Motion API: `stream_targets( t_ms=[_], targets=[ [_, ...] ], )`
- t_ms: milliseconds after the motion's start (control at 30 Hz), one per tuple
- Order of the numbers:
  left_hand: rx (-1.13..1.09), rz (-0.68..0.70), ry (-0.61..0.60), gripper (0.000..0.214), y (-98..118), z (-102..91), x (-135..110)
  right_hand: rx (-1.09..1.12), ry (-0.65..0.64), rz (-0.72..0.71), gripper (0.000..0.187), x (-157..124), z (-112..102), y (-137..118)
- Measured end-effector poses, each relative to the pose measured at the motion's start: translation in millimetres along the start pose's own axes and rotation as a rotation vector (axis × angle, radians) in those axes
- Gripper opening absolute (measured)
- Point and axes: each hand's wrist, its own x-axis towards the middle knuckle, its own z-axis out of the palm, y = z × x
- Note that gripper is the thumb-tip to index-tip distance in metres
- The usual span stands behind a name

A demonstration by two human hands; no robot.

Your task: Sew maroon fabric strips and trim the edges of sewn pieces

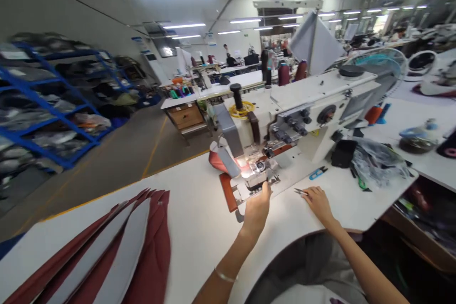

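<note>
My left hand (257,209) reaches to the front of the white sewing machine (302,104), its fingertips at the lit metal plate (254,181) under the needle; the fingers are bunched against it. A dark red piece (228,191) lies under the plate's left side. On the table to the right rests my right hand (318,203), its fingers curled on small metal tweezers (300,192).
A stack of dark red and grey fabric pieces (117,251) fans out on the white table (199,218) at near left. Blue snips (318,172), a black pouch (343,153) and a plastic bag (379,161) lie right of the machine. Blue shelving (53,104) lines the left wall.
</note>
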Motion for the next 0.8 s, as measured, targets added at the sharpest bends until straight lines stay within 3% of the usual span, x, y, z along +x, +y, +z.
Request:
stream_targets(
  t_ms=[100, 233, 333, 500, 633, 733, 800],
  targets=[
    [-0.185, -0.006, -0.198, 0.024, 15.5, 37.4, -45.4, -0.016, -0.021, 0.149, 0.028, -3.9, -10.1, 31.1],
    [-0.827, -0.114, -0.546, 0.028, 41.0, 83.3, -100.8, -0.123, 0.084, 0.388, 0.031, 11.5, -40.5, 80.1],
    [-1.074, -0.179, -0.61, 0.036, 54.5, 98.6, -122.3, -0.18, 0.087, 0.473, 0.026, 22.9, -54.8, 107.7],
    [-1.241, -0.195, -0.617, 0.043, 54.5, 98.1, -120.0, -0.256, 0.116, 0.647, 0.023, 37.6, -67.5, 131.1],
    [-1.489, -0.39, -0.601, 0.058, 49.1, 90.2, -98.5, -0.22, 0.092, 0.751, 0.019, 44.6, -79.9, 136.1],
    [-1.638, -0.531, -0.475, 0.058, 46.7, 83.5, -79.6, -0.145, 0.032, 0.781, 0.019, 41.7, -98.9, 118.3],
    [-1.704, -0.573, -0.421, 0.056, 44.7, 82.1, -70.8, -0.004, 0.015, 0.736, 0.021, 32.5, -122.6, 91.0]
  ],
)
